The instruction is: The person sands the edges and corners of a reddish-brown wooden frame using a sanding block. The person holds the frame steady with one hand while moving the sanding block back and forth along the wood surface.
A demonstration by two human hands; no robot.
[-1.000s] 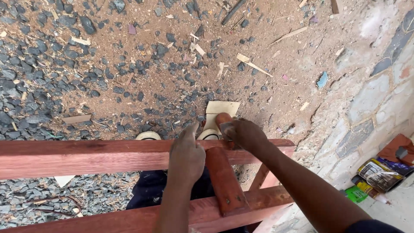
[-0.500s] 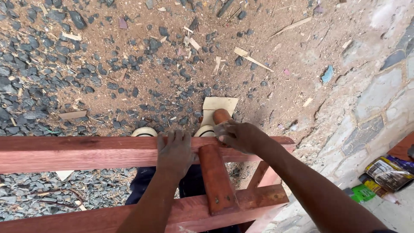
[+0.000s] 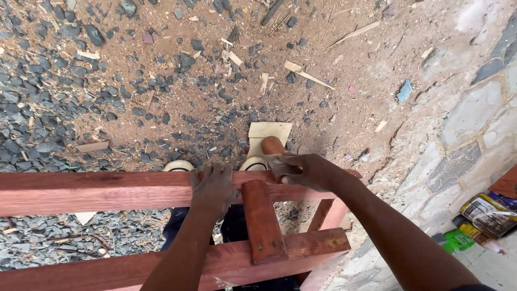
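Since the earlier frame the right hand (image 3: 309, 170) has slid left along the far end of the short crosspiece (image 3: 262, 218); the left hand (image 3: 214, 186) has come down flatter on the rail. Frame itself hasn't shifted.

Ground (image 3: 161, 70): reddish dirt, dark gravel thick at the left, pale wood chips and offcuts scattered far and centre. Stone paving (image 3: 474, 113) runs down the right side, with crumpled packets (image 3: 484, 213) at near right.

Red wooden frame: long far rail (image 3: 97, 191) spans left to centre, near rail (image 3: 161, 267) runs parallel below it, angled leg (image 3: 328, 213) drops at right. The crosspiece lies across both rails, rounded end poking out past the far rail, near end sitting on the near rail.

Pale offcut board (image 3: 271, 131) lies on the dirt just beyond the crosspiece end. Two light shoe toes (image 3: 179, 165) show just past the far rail.

Left hand: fingers curled over the far rail's edge, pressing down, just left of the crosspiece. Right hand: closed round what looks like a small worn abrasive pad or scrap (image 3: 277, 164), held against the crosspiece's far end; can't tell exactly what it is.

Progress, my read: frame is assembled and the timber looks evenly coloured. Rubbing is on that rounded end only. Can't tell how much surface is left.
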